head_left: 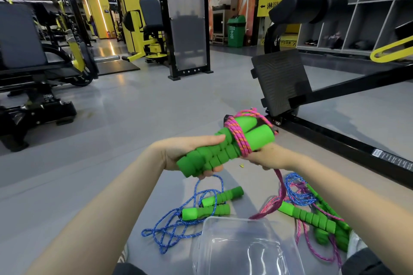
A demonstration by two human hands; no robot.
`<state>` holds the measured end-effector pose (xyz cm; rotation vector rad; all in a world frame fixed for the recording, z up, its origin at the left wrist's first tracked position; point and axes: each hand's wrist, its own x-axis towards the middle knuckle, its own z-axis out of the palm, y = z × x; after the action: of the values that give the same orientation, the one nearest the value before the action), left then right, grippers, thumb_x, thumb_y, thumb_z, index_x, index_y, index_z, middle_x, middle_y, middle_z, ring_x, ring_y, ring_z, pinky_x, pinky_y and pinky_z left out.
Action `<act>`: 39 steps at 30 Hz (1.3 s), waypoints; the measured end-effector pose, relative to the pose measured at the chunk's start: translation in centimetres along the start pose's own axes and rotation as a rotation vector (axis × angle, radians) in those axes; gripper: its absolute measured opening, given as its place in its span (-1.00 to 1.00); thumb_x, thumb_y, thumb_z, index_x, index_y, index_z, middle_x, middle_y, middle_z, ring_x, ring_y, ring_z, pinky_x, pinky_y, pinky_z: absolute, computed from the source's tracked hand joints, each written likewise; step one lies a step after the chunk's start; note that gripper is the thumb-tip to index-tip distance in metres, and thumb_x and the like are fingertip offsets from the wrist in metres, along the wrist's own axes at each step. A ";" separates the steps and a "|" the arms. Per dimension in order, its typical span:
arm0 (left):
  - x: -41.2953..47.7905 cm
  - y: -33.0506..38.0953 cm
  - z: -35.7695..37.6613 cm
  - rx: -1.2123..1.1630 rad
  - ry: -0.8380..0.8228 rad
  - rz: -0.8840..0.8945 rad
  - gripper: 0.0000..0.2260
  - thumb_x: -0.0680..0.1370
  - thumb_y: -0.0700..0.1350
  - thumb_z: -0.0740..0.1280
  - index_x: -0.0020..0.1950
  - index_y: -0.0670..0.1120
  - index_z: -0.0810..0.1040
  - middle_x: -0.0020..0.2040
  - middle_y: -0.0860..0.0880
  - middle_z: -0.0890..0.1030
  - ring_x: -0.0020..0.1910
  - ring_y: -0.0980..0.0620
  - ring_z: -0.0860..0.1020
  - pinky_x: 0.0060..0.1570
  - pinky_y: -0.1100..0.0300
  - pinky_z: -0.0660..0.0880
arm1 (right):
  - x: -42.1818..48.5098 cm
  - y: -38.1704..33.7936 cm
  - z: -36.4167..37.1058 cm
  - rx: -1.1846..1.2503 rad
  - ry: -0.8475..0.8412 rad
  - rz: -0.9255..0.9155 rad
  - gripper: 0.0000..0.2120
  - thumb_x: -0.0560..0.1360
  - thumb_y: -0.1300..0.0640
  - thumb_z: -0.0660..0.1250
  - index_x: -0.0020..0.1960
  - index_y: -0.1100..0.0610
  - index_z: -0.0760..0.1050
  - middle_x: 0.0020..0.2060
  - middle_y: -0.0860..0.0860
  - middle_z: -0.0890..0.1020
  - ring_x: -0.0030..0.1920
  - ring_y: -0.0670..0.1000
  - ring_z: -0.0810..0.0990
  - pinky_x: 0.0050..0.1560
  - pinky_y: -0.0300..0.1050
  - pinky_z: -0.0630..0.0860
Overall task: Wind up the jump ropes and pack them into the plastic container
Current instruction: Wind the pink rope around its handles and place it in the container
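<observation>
I am sitting on the gym floor (134, 118) and holding the pink rope's pair of green foam handles (225, 147) side by side in my left hand (190, 154), clenched around their ribbed ends, so the two act as one spool. The pink rope (238, 138) is going round the handles' middle in several turns, where the foam narrows and the coils should not slip off. My right hand (259, 158) is gripping the loose pink cord just under the bundle; its fingers are mostly hidden behind the handles, but the cord is running taut down from it to the floor, which I judge is keeping tension on the wrap. A fair length is trailing below, so the winding looks only partly done.

The clear plastic container (245, 245) is standing open and empty right in front of me, close enough to drop bundles in without shifting. A blue rope (174, 227) with its own green handles is lying loose to the left of it, and a tangle of blue and pink ropes (308, 205) to the right, both unwound, waiting within reach.
</observation>
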<state>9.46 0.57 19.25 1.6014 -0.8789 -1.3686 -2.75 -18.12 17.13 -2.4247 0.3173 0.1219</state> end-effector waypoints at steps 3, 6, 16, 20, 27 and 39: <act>0.1 -0.6 -0.8 -0.065 0.193 0.008 -0.25 0.14 0.39 0.47 0.10 -0.11 0.51 -0.28 -0.05 0.57 -0.43 0.06 0.50 -0.43 0.25 0.44 | 0.8 -0.6 -0.2 -0.033 -0.032 -0.086 -0.85 0.58 0.13 0.19 -0.06 -0.04 0.52 -0.46 -0.03 0.26 -0.56 -0.17 0.27 -0.55 -0.27 0.30; 0.0 -1.1 -1.4 -0.113 0.358 0.022 -0.37 0.33 0.36 0.35 0.18 -0.08 0.51 -0.28 -0.06 0.57 -0.44 0.05 0.49 -0.42 0.26 0.44 | 0.7 -1.2 -1.3 0.005 -0.059 -0.127 -0.83 0.57 0.17 0.21 0.11 0.11 0.53 -0.46 -0.04 0.26 -0.55 -0.17 0.28 -0.55 -0.24 0.37; 0.5 -1.0 -1.6 -0.063 0.520 -0.029 -0.56 0.54 0.26 0.17 0.04 -0.10 0.54 -0.20 -0.10 0.60 -0.31 0.01 0.56 -0.28 0.19 0.49 | -1.0 -4.1 -3.4 -0.079 -0.107 -0.113 -0.85 0.48 0.33 0.17 -0.02 0.27 0.49 -0.60 -0.10 0.47 -0.65 -0.06 0.36 -0.16 0.06 0.65; 0.8 -1.1 -1.5 0.089 0.601 -0.063 -0.51 0.52 0.33 0.11 0.12 -0.04 0.51 -0.15 -0.07 0.60 -0.28 0.03 0.57 -0.28 0.21 0.50 | -1.9 -4.9 -4.5 -0.071 -0.104 -0.149 -0.79 0.47 0.36 0.15 -0.05 0.20 0.53 -0.61 -0.13 0.44 -0.62 -0.12 0.35 -0.27 -0.11 0.61; 1.0 -0.9 -0.8 0.413 0.494 -0.115 -0.49 0.49 0.33 0.19 0.11 -0.07 0.56 -0.13 -0.05 0.62 -0.30 0.07 0.55 -0.26 0.26 0.49 | -1.4 -5.0 -4.9 -0.294 0.194 -0.343 -0.80 0.47 0.26 0.25 -0.08 0.11 0.64 -0.28 -0.02 0.56 -0.33 -0.13 0.43 -0.29 -0.40 0.32; 0.2 0.8 1.3 0.474 -0.025 -0.119 -0.48 0.18 0.29 0.42 -0.05 -0.04 0.55 -0.18 0.03 0.65 -0.27 0.08 0.56 -0.29 0.30 0.50 | -0.3 -3.9 -4.6 0.123 0.271 -0.421 -0.71 0.55 0.23 0.23 0.13 -0.09 0.57 -0.44 0.13 0.37 -0.48 -0.04 0.31 -0.45 -0.30 0.35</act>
<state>8.20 -0.09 19.80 2.0227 -1.2052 -1.3268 -1.99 -18.14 23.17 -2.3300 -0.0711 -0.4023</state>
